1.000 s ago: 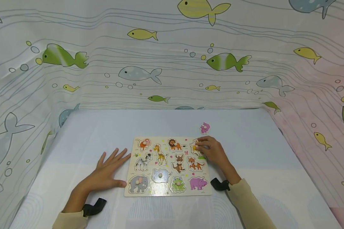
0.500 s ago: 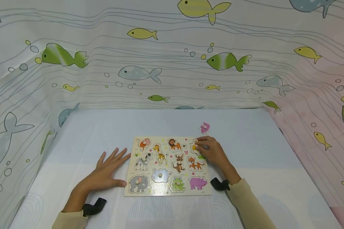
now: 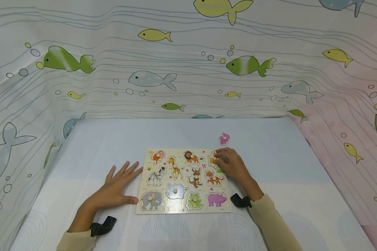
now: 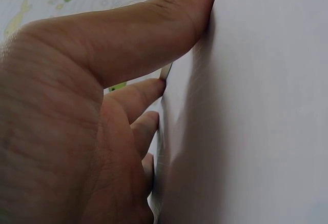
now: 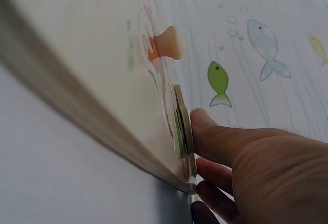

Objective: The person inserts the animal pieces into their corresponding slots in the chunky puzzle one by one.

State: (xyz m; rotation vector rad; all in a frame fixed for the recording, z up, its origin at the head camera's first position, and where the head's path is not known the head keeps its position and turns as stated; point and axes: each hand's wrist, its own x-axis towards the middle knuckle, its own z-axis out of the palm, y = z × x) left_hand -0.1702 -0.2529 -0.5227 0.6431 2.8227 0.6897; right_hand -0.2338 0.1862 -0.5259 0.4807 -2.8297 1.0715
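Observation:
A wooden knob puzzle board (image 3: 144, 185) with animal pieces lies on the table. My right hand (image 3: 235, 165) is at its upper right corner, thumb and fingers pinching a yellow and white puzzle piece (image 3: 211, 161) whose animal is mostly hidden. In the right wrist view that puzzle piece (image 5: 185, 131) stands slightly proud of the board, between the thumb and fingers of my right hand (image 5: 256, 167). My left hand (image 3: 113, 192) rests spread along the board's left side, fingertips and thumb right at its edge. The left wrist view shows my left hand (image 4: 102, 80) against the tabletop.
A purple hippo piece (image 3: 224, 138) lies just behind the board's upper right corner. On the board, a flat purple hippo picture (image 3: 217, 199) shows at lower right. Behind the table (image 3: 113, 136) hangs a fish-patterned curtain (image 3: 201, 83).
The head view has shifted very slightly, so everything sits a little higher in it. Both hands and the pieces keep their places on the board and table.

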